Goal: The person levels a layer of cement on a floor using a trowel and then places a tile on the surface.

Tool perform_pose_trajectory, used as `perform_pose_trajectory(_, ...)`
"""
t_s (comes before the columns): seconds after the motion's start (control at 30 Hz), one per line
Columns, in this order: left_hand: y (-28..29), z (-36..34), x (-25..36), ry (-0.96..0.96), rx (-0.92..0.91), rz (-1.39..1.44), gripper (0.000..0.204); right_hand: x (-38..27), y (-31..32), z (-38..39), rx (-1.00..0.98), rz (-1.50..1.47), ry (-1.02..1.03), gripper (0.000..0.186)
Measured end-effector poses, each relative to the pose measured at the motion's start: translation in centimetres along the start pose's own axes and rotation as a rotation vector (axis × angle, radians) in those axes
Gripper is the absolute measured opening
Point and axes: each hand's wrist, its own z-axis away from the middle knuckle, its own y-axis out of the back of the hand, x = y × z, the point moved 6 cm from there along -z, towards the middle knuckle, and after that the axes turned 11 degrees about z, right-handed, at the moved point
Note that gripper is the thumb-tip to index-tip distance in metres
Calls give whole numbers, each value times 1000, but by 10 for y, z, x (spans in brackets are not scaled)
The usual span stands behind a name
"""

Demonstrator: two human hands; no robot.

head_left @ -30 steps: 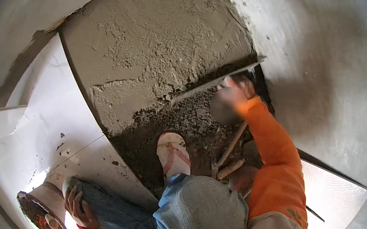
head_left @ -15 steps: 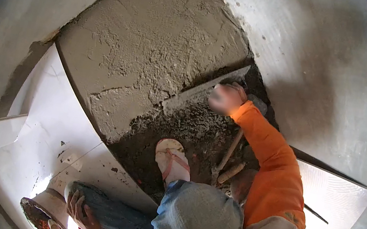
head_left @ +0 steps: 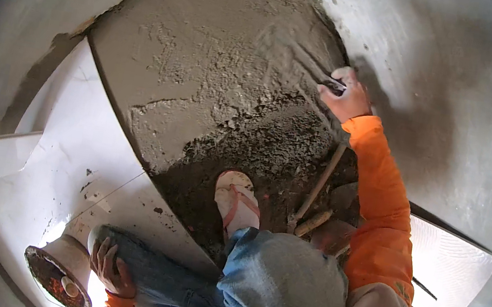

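Observation:
My right hand [head_left: 348, 96], in an orange sleeve, reaches to the upper right and closes round the dark handle of a trowel [head_left: 335, 86]. The trowel's blade is smeared by motion and lies low over the wet grey mortar [head_left: 190, 59], near the right wall. Smooth patches and rough, crumbly ones show in the mortar, with a darker, coarser strip at its near side. At the lower left, my left hand [head_left: 111, 269] rests over my bent knee, its fingers apart and holding nothing.
Large white tiles [head_left: 110, 150] border the mortar on the left. A dirty, tapered round container [head_left: 60, 271] lies tipped there. Beside my sandalled foot [head_left: 237, 204] are a long wooden handle [head_left: 319, 185] and a shorter one [head_left: 314, 222]. A pale wall [head_left: 434, 120] rises at right.
My right hand has moved up and to the right with the trowel, which has swung round and blurred. The left hand stays on my knee. The view has shifted slightly.

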Motion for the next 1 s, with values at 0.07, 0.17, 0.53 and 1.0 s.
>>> perform_pose_trajectory(0.07, 3, -1, -2, 27, 1, -16, 33, 6, -19, -4, -102, 74, 10, 56)
perform_pose_trajectory(0.17, 4, -4, 0, -12, -3, 19, 29, 24, -62, -1, -94, 171, -221, 63)
perform_pose_trajectory(0.53, 0, -2, 1, -6, 3, -11, 29, -209, -146, 104, -248, 25, 344, 36)
perform_pose_trajectory(1.0, 3, -3, 3, -6, -6, -4, 30, -111, -80, 32, -209, 3, -178, 44)
